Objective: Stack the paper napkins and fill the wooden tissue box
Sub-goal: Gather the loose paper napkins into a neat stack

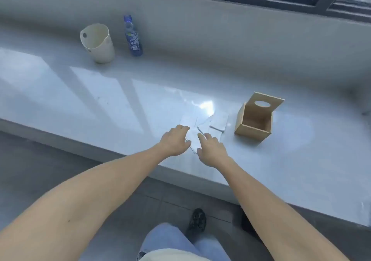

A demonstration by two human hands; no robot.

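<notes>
Since the napkins are thin, limp and slippery on the tabletop, press flat: left hand and right hand hover spread, pinching nothing.

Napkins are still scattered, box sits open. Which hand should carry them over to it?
Right, probably. The right hand lies on the wooden tissue box side of the napkins; the left hand would have to cross over it.

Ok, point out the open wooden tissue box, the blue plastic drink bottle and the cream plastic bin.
Open wooden tissue box (253, 120): head view, on its inner back wall.
Blue plastic drink bottle (134, 40): head view, on its label.
Cream plastic bin (101, 49): head view, on its outer side wall.
</notes>
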